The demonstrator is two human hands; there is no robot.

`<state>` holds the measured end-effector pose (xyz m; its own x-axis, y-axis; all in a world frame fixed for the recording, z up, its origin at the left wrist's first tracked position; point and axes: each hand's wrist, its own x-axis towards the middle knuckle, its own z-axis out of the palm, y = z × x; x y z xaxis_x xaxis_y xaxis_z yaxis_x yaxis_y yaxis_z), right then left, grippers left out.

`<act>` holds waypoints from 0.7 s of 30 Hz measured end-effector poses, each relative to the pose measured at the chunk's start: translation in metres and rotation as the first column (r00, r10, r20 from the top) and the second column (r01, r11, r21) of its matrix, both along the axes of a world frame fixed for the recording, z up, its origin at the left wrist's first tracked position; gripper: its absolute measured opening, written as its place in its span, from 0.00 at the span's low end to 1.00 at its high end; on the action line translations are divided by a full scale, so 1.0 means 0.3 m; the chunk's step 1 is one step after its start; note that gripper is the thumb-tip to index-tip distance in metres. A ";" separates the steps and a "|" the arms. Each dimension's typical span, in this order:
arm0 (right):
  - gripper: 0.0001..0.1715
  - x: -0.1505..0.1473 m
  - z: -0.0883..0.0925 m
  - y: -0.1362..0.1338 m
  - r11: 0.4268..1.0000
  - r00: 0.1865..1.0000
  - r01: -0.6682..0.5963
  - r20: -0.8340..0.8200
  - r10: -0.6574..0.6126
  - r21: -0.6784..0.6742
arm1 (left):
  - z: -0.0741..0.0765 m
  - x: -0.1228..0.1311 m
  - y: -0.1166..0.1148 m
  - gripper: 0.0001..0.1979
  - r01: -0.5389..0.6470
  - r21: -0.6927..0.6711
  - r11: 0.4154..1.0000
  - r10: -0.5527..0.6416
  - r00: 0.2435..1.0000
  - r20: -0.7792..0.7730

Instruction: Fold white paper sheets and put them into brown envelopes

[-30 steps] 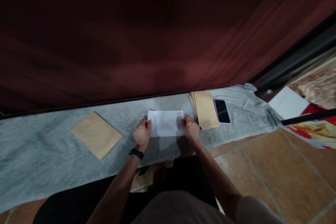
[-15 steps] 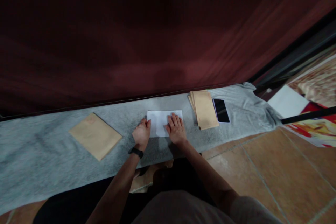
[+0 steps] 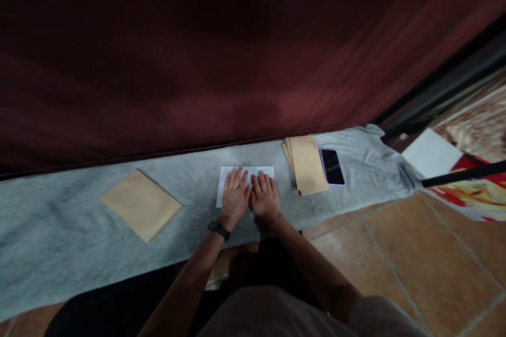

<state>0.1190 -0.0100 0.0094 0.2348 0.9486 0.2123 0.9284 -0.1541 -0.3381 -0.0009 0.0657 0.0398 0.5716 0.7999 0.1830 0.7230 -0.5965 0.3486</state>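
Observation:
A white sheet of paper [image 3: 221,189], folded or cut to a small rectangle, lies on the grey cloth in front of me. My left hand [image 3: 235,195] rests flat on its middle, fingers stretched out and pointing away from me; a dark watch is on that wrist. Close beside it, my right hand [image 3: 264,196] lies flat on the paper's right part with its fingers slightly spread. The two thumbs nearly meet. Both hands cover much of the sheet, so its near edge is mostly hidden.
Several brown envelopes [image 3: 309,166] lie stacked to the right, next to a phone [image 3: 332,167] with a dark screen. Another brown envelope [image 3: 141,205] lies at the left. The grey cloth [image 3: 59,221] covers a long narrow surface against a dark red curtain [image 3: 253,73].
My left hand has moved right from the paper's left edge onto its middle and has flattened out. My right hand has stayed nearly in place.

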 end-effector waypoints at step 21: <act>0.30 -0.040 0.005 0.129 0.995 0.993 -0.095 -0.063 0.096 0.025 | -0.089 -0.018 -0.001 0.30 -0.105 -0.025 0.994 0.100 0.983 -0.155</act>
